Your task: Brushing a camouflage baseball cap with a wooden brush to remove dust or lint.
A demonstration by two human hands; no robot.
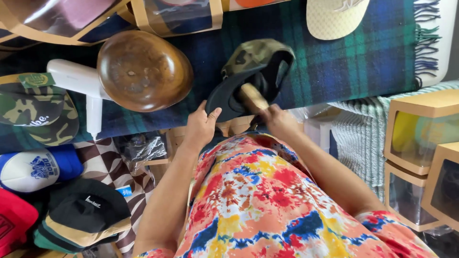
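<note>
Steadying a camouflage cap (256,57) beside the wooden hat block (143,70), my left hand (201,125) grips its brim while my right hand (279,122) holds a wooden-handled brush (253,97) against it.

Both forearms are extended forward; left hand (202,125) is pinched closed, thumb up; right hand (281,122) is fisted.

camouflage cap (253,59) with dark brim, upturned on plaid blanket.

Plaid blanket (363,52), stacked cardboard boxes (420,138)
</note>
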